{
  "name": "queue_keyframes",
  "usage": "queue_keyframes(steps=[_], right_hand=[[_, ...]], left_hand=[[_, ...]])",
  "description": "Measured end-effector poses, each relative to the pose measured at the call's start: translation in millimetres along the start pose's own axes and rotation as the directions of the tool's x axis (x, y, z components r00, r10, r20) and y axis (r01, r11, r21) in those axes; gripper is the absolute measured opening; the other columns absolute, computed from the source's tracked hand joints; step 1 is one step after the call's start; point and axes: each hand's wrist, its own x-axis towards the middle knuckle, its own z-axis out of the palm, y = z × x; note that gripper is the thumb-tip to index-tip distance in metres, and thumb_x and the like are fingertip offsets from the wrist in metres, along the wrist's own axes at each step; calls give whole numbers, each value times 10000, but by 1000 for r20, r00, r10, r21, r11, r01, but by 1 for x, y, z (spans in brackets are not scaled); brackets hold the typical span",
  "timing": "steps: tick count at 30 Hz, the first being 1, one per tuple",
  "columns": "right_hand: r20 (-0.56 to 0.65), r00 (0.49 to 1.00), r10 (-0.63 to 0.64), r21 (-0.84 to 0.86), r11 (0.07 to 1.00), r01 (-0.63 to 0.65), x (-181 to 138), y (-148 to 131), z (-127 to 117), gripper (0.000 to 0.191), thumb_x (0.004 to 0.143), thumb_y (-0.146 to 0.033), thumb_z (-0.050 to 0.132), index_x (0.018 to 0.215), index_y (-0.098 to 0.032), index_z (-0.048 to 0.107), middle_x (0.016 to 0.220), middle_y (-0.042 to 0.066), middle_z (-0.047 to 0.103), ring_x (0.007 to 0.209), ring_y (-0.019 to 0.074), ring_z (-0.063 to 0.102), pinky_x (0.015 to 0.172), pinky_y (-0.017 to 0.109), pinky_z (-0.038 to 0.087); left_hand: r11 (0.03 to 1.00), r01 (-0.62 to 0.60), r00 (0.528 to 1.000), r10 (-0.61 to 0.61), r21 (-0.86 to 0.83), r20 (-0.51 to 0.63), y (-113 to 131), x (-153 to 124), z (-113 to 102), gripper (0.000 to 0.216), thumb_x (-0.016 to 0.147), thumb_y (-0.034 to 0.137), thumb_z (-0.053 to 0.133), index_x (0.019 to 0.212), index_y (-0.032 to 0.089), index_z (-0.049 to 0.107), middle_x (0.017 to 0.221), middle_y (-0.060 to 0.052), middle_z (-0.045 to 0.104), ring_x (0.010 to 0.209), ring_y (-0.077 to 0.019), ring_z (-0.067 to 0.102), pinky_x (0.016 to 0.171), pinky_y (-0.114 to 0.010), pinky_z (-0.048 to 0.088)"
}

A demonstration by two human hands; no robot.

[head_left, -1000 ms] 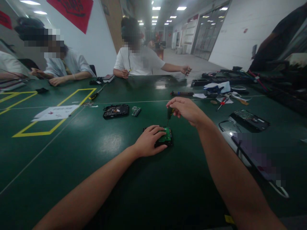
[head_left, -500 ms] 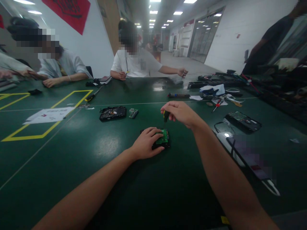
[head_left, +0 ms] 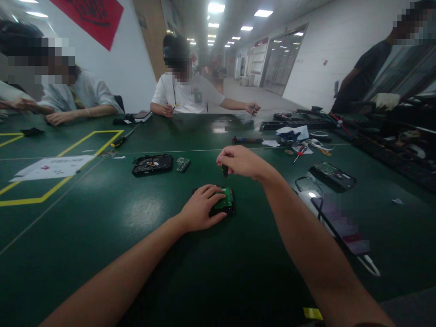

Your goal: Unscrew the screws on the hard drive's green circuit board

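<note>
A hard drive (head_left: 229, 210) with a green circuit board (head_left: 222, 198) facing up lies on the table before me. My left hand (head_left: 203, 205) rests over its left part, fingers spread across the board and thumb along the near edge, holding it. Above the drive's far right part, my right hand (head_left: 240, 161) grips a black and yellow screwdriver (head_left: 224, 170) by its handle. The shaft points straight down to the board's far edge; its tip is too small to make out. Beyond my left hand lie another drive housing (head_left: 153, 165) and a small loose circuit board (head_left: 183, 164).
On the right are another hard drive (head_left: 332, 176), a phone (head_left: 340, 225) and a white cable (head_left: 369, 265). A red screwdriver (head_left: 299, 155) and a dark cylindrical tool (head_left: 247, 140) lie farther back. Printed paper (head_left: 51, 166) is at left. Co-workers sit across the table.
My view has swung slightly to the right, so everything appears farther left. Both hands keep nearly the same places at the drive, the screwdriver still upright in my right hand.
</note>
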Motion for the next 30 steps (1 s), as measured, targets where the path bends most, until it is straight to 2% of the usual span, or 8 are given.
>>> queue_keyframes(steps=[4,12,21,26,30], right_hand=[[32,999,-12,20,1000,11,-8,5,-8,181,962,-306,612,897,-180,725,822,53,726,600,124,639,504,232,474],[-19,1000,-2,121,993,5,-24,24,-17,170,971,-303,596,933,-184,712,855,48,728,614,114,633,503,215,479],[-13,1000,0,162,987,2,-15,26,-13,176,967,-321,604,900,-196,708,805,28,708,587,104,588,492,224,438],[-11,1000,15,213,977,-12,-11,23,-11,94,944,-277,636,931,-197,684,885,34,737,569,96,569,473,232,417],[-23,998,52,198,979,-46,-10,18,-11,59,926,-249,663,925,-192,651,765,23,695,558,105,556,467,234,406]], left_hand=[[1000,-4,1000,4,-10,1,-1,0,0,581,916,535,660,1415,252,565,1410,-128,592,1358,-365,502,1134,-597,431],[1000,-11,1000,11,-8,5,0,2,0,574,919,515,664,1421,255,563,1421,-126,590,1367,-360,499,1133,-591,435],[1000,1,1000,-1,-16,0,3,3,-1,578,905,494,682,1423,271,557,1422,-112,597,1369,-363,501,1133,-599,434],[1000,12,1000,-12,-18,14,3,4,-2,579,911,501,676,1428,271,552,1423,-116,597,1378,-366,494,1139,-596,431],[1000,8,1000,-8,-18,16,2,3,-2,562,921,503,662,1414,256,556,1439,-109,588,1388,-362,482,1143,-592,428]])
